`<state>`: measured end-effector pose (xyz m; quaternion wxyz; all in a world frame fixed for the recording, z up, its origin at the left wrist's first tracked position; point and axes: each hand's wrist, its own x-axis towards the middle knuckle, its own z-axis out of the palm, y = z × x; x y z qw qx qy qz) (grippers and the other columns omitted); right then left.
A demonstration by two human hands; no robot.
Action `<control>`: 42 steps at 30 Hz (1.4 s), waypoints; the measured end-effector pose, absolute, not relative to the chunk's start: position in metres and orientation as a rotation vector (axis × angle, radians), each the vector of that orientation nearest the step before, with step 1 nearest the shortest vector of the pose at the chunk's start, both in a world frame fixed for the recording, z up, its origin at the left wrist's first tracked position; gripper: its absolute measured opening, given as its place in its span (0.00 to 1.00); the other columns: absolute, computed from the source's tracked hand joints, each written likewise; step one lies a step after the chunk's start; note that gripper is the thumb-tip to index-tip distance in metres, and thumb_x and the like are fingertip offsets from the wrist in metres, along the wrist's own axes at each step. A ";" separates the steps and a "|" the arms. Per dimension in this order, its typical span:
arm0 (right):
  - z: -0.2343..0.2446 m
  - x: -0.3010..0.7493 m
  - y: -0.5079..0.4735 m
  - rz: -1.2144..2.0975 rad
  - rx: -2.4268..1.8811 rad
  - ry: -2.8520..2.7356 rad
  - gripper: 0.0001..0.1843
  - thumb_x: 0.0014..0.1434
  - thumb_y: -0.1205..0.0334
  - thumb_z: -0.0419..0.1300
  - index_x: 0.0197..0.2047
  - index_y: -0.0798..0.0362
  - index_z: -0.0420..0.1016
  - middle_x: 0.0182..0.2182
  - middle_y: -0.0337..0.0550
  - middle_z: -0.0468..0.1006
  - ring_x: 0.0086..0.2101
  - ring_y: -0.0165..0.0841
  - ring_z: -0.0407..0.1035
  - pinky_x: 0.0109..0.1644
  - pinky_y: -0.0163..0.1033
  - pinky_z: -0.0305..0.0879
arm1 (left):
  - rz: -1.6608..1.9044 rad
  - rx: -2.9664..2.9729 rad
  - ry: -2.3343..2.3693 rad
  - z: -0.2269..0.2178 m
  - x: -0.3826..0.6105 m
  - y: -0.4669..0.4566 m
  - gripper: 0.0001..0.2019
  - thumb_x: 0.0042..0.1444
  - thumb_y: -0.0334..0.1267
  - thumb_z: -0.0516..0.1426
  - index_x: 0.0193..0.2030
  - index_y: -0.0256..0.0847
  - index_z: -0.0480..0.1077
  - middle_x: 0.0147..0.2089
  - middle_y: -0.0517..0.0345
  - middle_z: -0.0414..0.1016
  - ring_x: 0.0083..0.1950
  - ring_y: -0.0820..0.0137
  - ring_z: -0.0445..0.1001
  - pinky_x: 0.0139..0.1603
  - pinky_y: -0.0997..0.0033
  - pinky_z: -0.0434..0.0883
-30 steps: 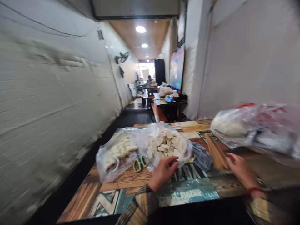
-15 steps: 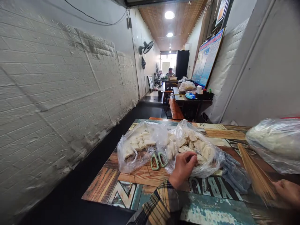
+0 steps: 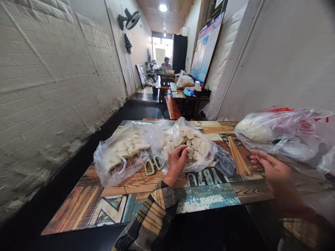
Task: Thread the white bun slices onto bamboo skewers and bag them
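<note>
My left hand [image 3: 177,164] is over the near side of a clear plastic bag [image 3: 209,158] of pale, cut food pieces [image 3: 197,143]. Its fingers are curled in toward the thumb; whatever they may hold is hidden. On the right, my right hand [image 3: 273,170] pinches what looks like a single thin bamboo skewer [image 3: 258,157], partly blurred. Just left of that hand a bundle of bamboo skewers [image 3: 238,158] lies fanned on the table. Green-handled scissors [image 3: 154,165] lie left of my left hand, beside a second clear bag [image 3: 104,170] with pale pieces on skewers.
A crumpled grey-blue cloth [image 3: 223,162] lies between the open bag and the skewers. Large plastic bags [image 3: 264,127] stand at the table's right. The patterned table [image 3: 209,198] ends in front of me. Farther back are a bench [image 3: 172,108], another table and a seated person [image 3: 166,63].
The view has turned right and down. My right hand has moved away from the skewer bundle with a thin skewer, its fingers now more visible. My left hand stays at the bag.
</note>
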<state>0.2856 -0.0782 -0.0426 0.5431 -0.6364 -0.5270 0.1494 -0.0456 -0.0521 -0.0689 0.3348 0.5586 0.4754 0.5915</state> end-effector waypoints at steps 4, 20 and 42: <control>-0.011 0.242 -0.105 0.446 -1.458 -1.349 0.18 0.56 0.51 0.60 0.48 0.49 0.78 0.37 0.48 0.83 0.35 0.38 0.78 0.42 0.45 0.76 | 1.395 1.837 1.222 -0.066 -0.041 -0.061 0.11 0.61 0.38 0.54 0.44 0.39 0.76 0.41 0.52 0.79 0.43 0.67 0.76 0.45 0.68 0.72; -0.014 0.147 -0.092 1.067 -1.139 -1.379 0.22 0.60 0.44 0.58 0.41 0.56 0.76 0.18 0.30 0.61 0.18 0.25 0.54 0.21 0.31 0.49 | 0.871 2.065 1.068 -0.062 -0.035 -0.075 0.12 0.60 0.36 0.55 0.45 0.39 0.77 0.43 0.53 0.81 0.42 0.66 0.77 0.46 0.69 0.71; -0.083 0.106 -0.070 1.150 -1.214 -1.353 0.23 0.61 0.45 0.54 0.39 0.56 0.80 0.17 0.32 0.63 0.20 0.28 0.57 0.24 0.34 0.51 | 0.727 2.378 1.932 -0.056 -0.087 -0.069 0.18 0.58 0.31 0.55 0.57 0.39 0.67 0.54 0.47 0.74 0.55 0.59 0.72 0.54 0.61 0.69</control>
